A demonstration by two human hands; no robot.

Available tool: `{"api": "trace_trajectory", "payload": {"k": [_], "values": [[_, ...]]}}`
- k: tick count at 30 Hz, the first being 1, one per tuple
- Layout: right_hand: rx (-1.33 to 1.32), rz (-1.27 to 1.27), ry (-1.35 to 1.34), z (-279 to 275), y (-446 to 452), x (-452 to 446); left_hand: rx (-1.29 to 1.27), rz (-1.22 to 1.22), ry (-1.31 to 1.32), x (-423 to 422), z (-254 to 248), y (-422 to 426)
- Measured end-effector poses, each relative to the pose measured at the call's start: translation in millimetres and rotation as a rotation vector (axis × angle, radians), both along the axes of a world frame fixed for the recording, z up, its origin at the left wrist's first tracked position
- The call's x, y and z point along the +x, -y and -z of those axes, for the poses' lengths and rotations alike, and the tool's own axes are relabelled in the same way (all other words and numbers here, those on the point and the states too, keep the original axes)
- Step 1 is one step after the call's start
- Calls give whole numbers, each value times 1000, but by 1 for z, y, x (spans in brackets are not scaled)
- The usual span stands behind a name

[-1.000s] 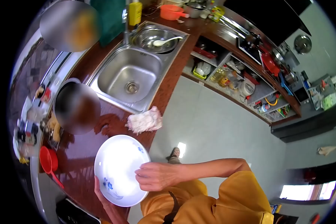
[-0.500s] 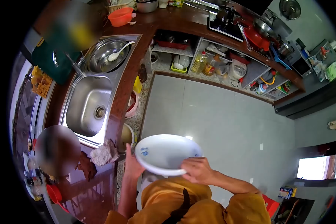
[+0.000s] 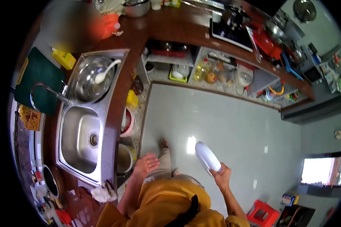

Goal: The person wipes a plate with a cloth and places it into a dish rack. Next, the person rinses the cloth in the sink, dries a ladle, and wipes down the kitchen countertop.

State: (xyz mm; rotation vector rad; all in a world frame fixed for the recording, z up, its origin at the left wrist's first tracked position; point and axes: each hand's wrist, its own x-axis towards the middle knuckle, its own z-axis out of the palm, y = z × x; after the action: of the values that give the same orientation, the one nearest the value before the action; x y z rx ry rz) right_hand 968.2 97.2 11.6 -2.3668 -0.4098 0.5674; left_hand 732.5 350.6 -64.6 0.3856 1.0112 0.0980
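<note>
Bowl [image 3: 207,157]: held out over the floor [image 3: 231,113], in front of the body and to its right, well apart from the counter [image 3: 155,22].
Right hand [image 3: 222,176]: pinches the bowl's near end at the rim, thumb against fingers; some of the fingertips are hidden.
Left hand [image 3: 144,167]: off the bowl, fingers extended and slightly parted, nothing seen in it; a bucket [image 3: 130,160] stands near it, below the counter.
One-handed hold: the right grip alone bears the bowl, so I judge that its balance hangs on that rim pinch and it could tip or slip.
Bowl's look: whitish with a cool blue tint, glossy, tilted steeply and seen almost edge-on as a narrow oval; what the inside holds, if anything, I cannot tell.
Sink [image 3: 81,138]: set in the counter on the left, with a steel basin [image 3: 83,85] beyond it and a white spoon [image 3: 102,77] in that basin.
Cloth [image 3: 103,192]: pale and crumpled, by the sink's near corner.
</note>
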Motion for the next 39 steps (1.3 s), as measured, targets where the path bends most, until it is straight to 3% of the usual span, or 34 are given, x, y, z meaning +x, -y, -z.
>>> {"api": "trace_trajectory", "payload": {"k": [6,10,13,15,17,21,24,27,30,33,35,36,37,39], "values": [[-32,50,72,-17,-79,54,90,78,-42,62,-21,-99],[27,10,96,-23,-136,96,522,279,13,127,-51,-163],[107,-107,49,-40,-183,135,1179,511,87,191,-78,-197],[50,-322,93,-61,-216,165,1508,696,155,239,-122,-221],[-25,-536,106,-112,-264,191,1642,746,343,279,-147,-242],[85,-746,159,-125,-337,258,1645,1175,366,343,-178,-277],[132,-846,163,-146,-390,306,1658,1080,258,379,-190,-316],[224,-922,157,-156,-439,351,1855,826,260,406,-198,-350],[300,-995,-6,-169,-485,383,1774,762,178,425,-215,-382],[540,-1004,239,-164,-528,404,1819,643,137,437,-230,-419],[768,-911,495,-193,-564,396,1798,613,-30,437,-267,-443],[824,-787,476,-196,-571,399,1762,524,-140,436,-267,-457],[982,-633,558,-210,-585,395,1775,337,-129,433,-278,-473],[1008,-557,619,-217,-593,414,1653,80,-194,424,-289,-510]]}}
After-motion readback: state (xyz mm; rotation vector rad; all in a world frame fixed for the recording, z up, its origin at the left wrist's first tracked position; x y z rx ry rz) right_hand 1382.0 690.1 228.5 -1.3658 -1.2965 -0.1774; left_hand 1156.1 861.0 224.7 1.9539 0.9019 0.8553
